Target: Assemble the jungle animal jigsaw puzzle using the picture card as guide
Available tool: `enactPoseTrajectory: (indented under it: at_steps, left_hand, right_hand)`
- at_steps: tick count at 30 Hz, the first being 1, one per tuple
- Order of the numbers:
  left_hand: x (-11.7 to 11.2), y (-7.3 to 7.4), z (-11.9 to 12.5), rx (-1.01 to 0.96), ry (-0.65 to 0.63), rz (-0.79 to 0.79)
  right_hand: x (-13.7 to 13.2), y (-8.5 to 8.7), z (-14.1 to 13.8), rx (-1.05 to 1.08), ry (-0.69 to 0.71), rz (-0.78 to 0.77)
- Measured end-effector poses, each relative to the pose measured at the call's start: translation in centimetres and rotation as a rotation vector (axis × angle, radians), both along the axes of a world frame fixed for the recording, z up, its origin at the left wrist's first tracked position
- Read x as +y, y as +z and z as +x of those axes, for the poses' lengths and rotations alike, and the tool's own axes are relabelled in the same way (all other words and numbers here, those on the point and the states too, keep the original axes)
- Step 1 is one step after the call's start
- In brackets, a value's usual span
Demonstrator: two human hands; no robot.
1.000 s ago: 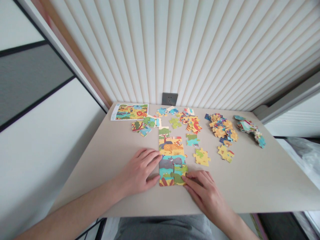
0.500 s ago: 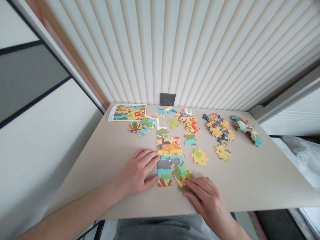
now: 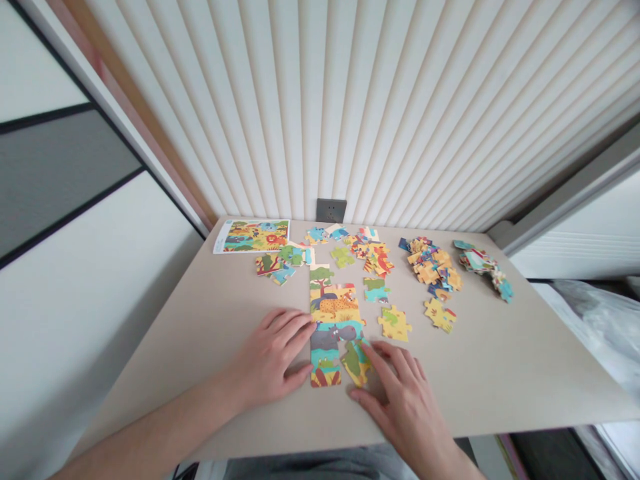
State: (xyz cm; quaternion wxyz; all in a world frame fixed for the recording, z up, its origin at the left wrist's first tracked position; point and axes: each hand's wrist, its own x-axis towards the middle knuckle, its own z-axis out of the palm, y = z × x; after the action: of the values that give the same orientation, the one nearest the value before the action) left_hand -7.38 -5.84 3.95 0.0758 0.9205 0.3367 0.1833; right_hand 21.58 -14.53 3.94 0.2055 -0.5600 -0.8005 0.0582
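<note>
The partly joined jigsaw puzzle stands as an upright strip, showing a tree, a leopard, a hippo and a frog. My left hand lies flat on the table, fingers stretched out, fingertips against the strip's left edge. At its lower right, a green and yellow puzzle piece sits tilted beside the frog part, below the hippo's head. My right hand has it between index finger and thumb, covering its right side. To the right lie a yellow piece and a green and blue piece.
A picture sheet lies at the back left, partly under loose pieces. More pieces are spread behind the strip. Two piles, one mostly orange and one mixed, stand at the right. A wall socket is behind the table.
My right hand has shifted its grip up and over the right side of the tilted piece, which has turned slightly and moved nearer the strip. My left hand stays at the strip's edge.
</note>
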Motion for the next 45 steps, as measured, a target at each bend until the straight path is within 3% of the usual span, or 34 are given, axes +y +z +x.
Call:
enactPoseTrajectory:
  at_steps: [5, 10, 15, 19, 23, 31, 35, 38, 41, 45]
  left_hand:
    - [0.0, 0.0, -0.1, 0.012, -0.005, -0.010]
    - [-0.1, 0.0, -0.1, -0.017, -0.002, 0.010]
    - [-0.4, 0.0, -0.4, -0.042, -0.031, 0.023]
    - [-0.2, 0.1, -1.0, -0.053, -0.060, 0.032]
    - [0.7, 0.6, -1.7, -0.060, -0.080, 0.002]
    - [4.0, -0.2, -5.5, -0.047, 0.281, 0.091]
    - [7.2, -0.2, -6.8, 0.042, 0.363, 0.149]
    - [10.4, 0.1, -6.3, 0.067, 0.367, 0.138]
    - [13.1, 0.2, -5.5, 0.069, 0.460, 0.082]
    - [13.9, -0.3, -5.5, 0.073, 0.493, 0.061]
  right_hand:
    - [0.5, 0.3, -0.1, -0.019, 0.049, -0.076]
    - [2.2, 1.3, 1.7, -0.042, 0.105, -0.009]
    - [7.9, 2.7, 4.2, -0.092, 0.126, 0.014]
    - [12.7, 3.4, 5.5, -0.106, 0.252, -0.003]
    - [15.7, 3.6, 6.2, -0.141, 0.362, -0.062]
    - [16.4, 3.0, 6.9, -0.158, 0.473, -0.092]
    - [17.9, 3.2, 4.6, -0.110, 0.447, -0.100]
    - [20.8, 3.2, 0.6, -0.084, 0.430, -0.079]
    - [24.1, 3.0, -3.9, -0.092, 0.422, -0.071]
    - [26.7, 2.2, -7.7, -0.121, 0.413, -0.073]
